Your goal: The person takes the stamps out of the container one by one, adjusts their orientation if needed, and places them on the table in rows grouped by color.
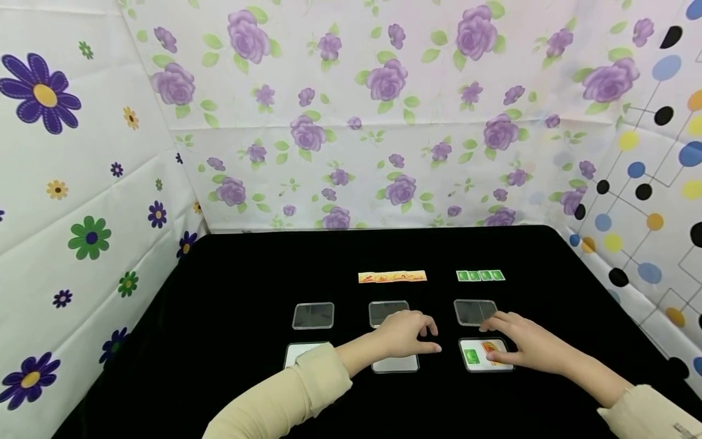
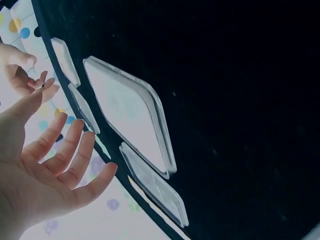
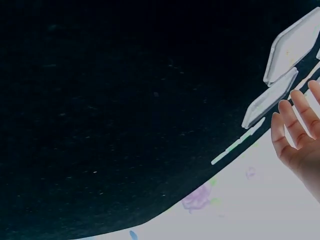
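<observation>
My left hand (image 1: 407, 334) hovers over the middle pair of flat clear-rimmed cases, fingers slightly bent and nothing between them. It partly covers the dark see-through case (image 1: 384, 312) and the white-filled case (image 1: 396, 364) in front. My right hand (image 1: 523, 347) is over the right-hand pair, its thumb and fingers apart and holding nothing. Its thumb overlaps the white case (image 1: 477, 364), which shows a green piece (image 1: 471, 356) and an orange picture (image 1: 490, 347). The fingers overlap the corner of the dark see-through case (image 1: 470, 312); contact cannot be told.
A strip of orange picture cards (image 1: 392, 277) and a row of green cards (image 1: 480, 275) lie farther back. At left are another see-through case (image 1: 313, 316) and a white case (image 1: 298, 350), partly behind my left sleeve (image 1: 296, 387). Patterned cloths (image 1: 351, 152) surround the black table (image 1: 263, 262).
</observation>
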Demonstrator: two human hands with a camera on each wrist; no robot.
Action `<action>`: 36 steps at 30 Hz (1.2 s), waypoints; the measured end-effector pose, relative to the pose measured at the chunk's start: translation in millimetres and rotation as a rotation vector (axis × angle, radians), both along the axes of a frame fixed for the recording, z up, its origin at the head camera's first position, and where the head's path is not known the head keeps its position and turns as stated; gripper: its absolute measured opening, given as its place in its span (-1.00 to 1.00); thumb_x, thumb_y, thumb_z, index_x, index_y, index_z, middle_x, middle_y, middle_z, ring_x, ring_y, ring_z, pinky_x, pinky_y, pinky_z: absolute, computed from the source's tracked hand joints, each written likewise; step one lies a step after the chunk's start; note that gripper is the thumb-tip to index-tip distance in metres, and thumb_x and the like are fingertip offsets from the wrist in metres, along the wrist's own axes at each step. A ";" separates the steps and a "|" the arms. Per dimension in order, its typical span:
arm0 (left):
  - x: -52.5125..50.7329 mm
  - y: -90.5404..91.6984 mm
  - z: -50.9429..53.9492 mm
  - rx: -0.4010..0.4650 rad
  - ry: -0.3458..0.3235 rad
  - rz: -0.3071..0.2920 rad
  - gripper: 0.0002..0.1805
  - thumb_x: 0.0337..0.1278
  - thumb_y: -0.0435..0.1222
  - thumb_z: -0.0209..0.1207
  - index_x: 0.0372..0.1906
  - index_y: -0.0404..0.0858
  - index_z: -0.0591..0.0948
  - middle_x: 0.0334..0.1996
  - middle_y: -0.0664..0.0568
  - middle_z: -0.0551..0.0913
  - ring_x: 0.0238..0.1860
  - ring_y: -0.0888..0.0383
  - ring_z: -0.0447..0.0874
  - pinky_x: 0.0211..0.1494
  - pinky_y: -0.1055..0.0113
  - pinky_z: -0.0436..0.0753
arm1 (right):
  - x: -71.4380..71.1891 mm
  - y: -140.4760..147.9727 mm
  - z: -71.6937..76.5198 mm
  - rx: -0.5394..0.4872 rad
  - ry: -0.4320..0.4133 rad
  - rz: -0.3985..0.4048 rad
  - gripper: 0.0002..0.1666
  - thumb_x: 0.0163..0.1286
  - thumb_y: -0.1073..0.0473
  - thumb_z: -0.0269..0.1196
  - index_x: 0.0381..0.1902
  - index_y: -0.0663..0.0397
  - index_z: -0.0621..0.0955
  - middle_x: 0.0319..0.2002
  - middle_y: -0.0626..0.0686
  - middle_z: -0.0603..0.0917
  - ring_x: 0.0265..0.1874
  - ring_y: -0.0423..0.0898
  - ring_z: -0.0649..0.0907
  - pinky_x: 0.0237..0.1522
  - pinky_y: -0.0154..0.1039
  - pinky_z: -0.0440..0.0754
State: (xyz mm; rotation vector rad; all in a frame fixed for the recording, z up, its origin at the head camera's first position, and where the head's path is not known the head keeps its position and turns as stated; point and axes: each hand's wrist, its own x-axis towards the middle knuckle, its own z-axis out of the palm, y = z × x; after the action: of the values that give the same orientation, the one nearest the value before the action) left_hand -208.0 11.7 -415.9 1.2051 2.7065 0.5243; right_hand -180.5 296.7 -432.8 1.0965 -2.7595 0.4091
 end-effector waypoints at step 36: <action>6.5 77.1 -15.5 -0.145 0.050 0.110 -0.63 -0.08 0.13 0.32 -0.17 0.07 0.66 -0.28 0.28 0.59 -0.34 0.39 0.49 -0.30 0.45 0.44 | 2.2 21.1 -30.9 -0.051 -0.188 -0.117 -0.19 -0.06 -0.34 0.39 0.02 0.03 0.46 0.04 0.05 0.45 -0.02 0.11 0.46 -0.17 0.15 0.51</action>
State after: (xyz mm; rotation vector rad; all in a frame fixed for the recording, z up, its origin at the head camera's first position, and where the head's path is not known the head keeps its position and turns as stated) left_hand -201.5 88.8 -431.5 1.0521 2.8089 0.3072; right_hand -178.2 317.7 -463.6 0.9228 -2.9387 0.5914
